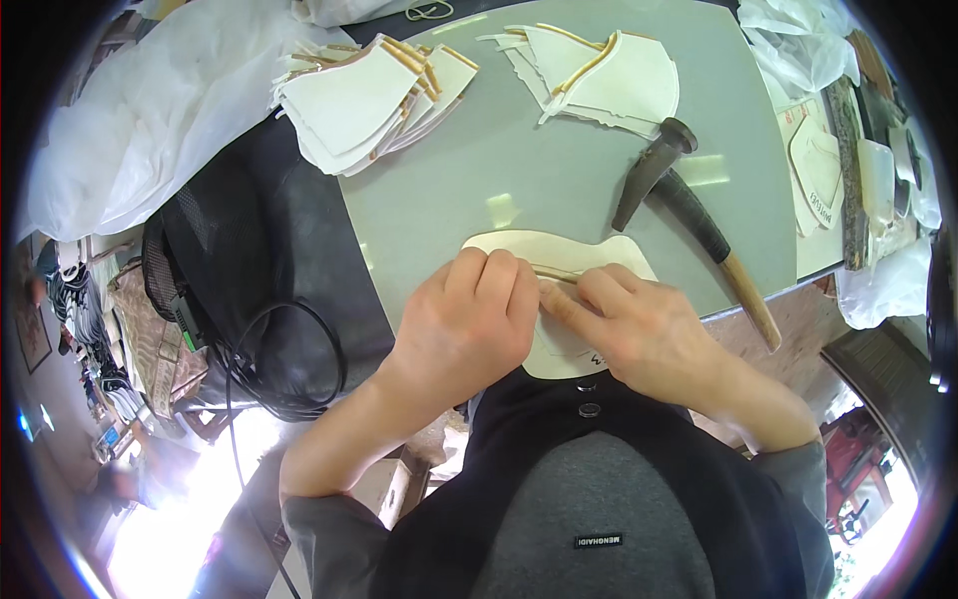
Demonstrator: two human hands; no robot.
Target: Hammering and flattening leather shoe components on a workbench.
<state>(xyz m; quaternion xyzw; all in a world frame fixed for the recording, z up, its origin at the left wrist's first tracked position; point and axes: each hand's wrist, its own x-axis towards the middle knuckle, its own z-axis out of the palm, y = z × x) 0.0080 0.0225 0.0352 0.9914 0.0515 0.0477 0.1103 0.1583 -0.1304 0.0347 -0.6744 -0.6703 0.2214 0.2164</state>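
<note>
A cream, curved flat piece (571, 349) lies at the near edge of the grey-green table, partly under my hands. A narrow tan folded edge (555, 273) runs across it between my fingers. My left hand (464, 309) is closed, its fingers curled down onto this edge. From the other side my right hand (639, 321) pinches it, thumb pointing toward the left fingers. My fingertips hide much of the fold. Beyond my right hand lies a hammer (692, 208) with a dark metal head and a wooden handle partly wrapped in black.
Two piles of white pieces with tan edges, a left pile (344, 100) and a right pile (634, 80), sit on the table's (429, 215) far side. A black bag (225, 230) and coiled cable (339, 344) lie left. Clear plastic sheeting (130, 130) is beyond.
</note>
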